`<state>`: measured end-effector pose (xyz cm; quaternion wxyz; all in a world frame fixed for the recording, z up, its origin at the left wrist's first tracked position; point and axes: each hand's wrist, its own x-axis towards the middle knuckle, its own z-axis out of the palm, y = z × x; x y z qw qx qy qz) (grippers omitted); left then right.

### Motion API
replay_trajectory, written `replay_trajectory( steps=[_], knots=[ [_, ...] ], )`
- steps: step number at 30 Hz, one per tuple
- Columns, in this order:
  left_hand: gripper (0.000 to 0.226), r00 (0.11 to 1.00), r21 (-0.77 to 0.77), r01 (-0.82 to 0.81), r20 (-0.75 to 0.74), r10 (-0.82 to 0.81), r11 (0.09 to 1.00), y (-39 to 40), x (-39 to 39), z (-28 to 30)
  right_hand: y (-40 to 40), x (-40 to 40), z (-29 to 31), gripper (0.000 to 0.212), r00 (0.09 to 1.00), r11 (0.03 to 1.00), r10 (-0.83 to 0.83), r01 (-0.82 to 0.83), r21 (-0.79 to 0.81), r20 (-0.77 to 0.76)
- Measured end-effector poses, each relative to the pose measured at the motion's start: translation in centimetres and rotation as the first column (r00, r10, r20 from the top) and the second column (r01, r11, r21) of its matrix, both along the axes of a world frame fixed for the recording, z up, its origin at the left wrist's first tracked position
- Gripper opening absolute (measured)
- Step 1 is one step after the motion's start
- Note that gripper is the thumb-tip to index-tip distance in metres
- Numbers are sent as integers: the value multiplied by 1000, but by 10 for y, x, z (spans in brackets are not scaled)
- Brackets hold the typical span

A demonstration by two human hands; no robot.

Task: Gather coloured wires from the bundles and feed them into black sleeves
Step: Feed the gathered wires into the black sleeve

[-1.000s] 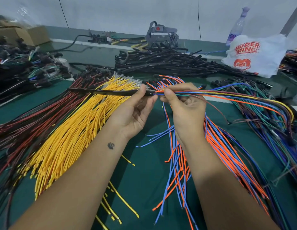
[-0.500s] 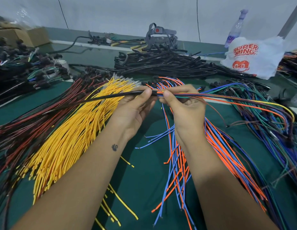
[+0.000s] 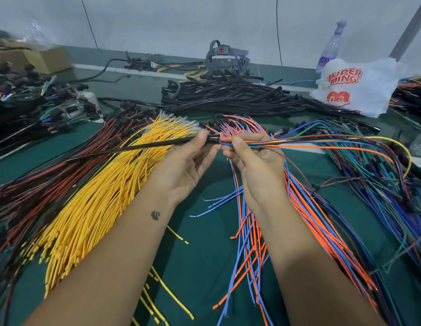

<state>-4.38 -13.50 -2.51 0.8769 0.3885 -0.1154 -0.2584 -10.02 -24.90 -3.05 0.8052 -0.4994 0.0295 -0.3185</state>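
Observation:
My left hand (image 3: 189, 162) pinches the right end of a long black sleeve (image 3: 139, 148) that slopes down to the left over the yellow wire bundle (image 3: 96, 196). My right hand (image 3: 256, 161) pinches a gathered bunch of coloured wires (image 3: 299, 142) right at the sleeve's mouth; the wire tips sit inside the opening. The bunch runs off to the right and curves down, a yellow strand outermost. Orange and blue wires (image 3: 252, 243) lie on the green table under my right forearm.
Red and black wires (image 3: 40, 175) fan out at the left. A heap of black sleeves (image 3: 228, 97) lies at the back. A white plastic bag (image 3: 353, 88) and a bottle (image 3: 329, 48) stand far right; mixed green and blue wires (image 3: 381, 175) fill the right side.
The sleeve's far end has dropped from level to sloping down-left. Both hands stay together at the sleeve mouth, with the wire bunch still entering it.

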Motion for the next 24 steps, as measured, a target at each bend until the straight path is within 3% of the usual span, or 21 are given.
replay_trajectory(
  steps=[6,10,12,13,14,15,16,17,18,20,22,24],
  knots=[
    [12,996,57,18,91,-23,998,5,5,1,-3,-1,-1,23,998,996,-53,50,-74,-40],
    [24,986,210,-132,125,108,969,6,11,-2,-5,1,-5,19,973,964,-205,182,-195,-105],
    [23,976,363,-205,149,161,909,7,13,-3,-7,3,-6,20,960,948,-260,233,-216,-107],
    [18,960,512,-261,230,163,818,8,13,-4,-9,3,-6,21,955,942,-277,250,-224,-101],
    [14,924,691,-349,367,109,633,10,14,-5,-10,3,-7,22,953,938,-288,261,-229,-96],
    [22,859,792,-471,513,-3,388,12,14,-6,-11,3,-7,22,952,936,-292,265,-229,-91],
    [36,773,778,-604,625,-109,172,14,14,-8,-12,3,-8,21,954,938,-286,260,-230,-91],
    [47,692,705,-706,706,-150,65,16,13,-9,-12,3,-9,21,958,942,-270,242,-232,-98],
    [51,621,631,-774,772,-134,53,16,11,-9,-12,3,-9,21,964,950,-243,214,-227,-106],
    [45,508,506,-851,861,-19,142,16,10,-8,-10,3,-10,19,981,971,-154,128,-200,-118],
    [28,495,441,-825,865,78,353,12,8,-9,-6,3,-10,18,991,987,-35,15,-159,-126],
    [19,557,420,-711,826,88,564,7,4,-8,-3,3,-10,19,989,990,53,-70,-121,-138]
  ],
)
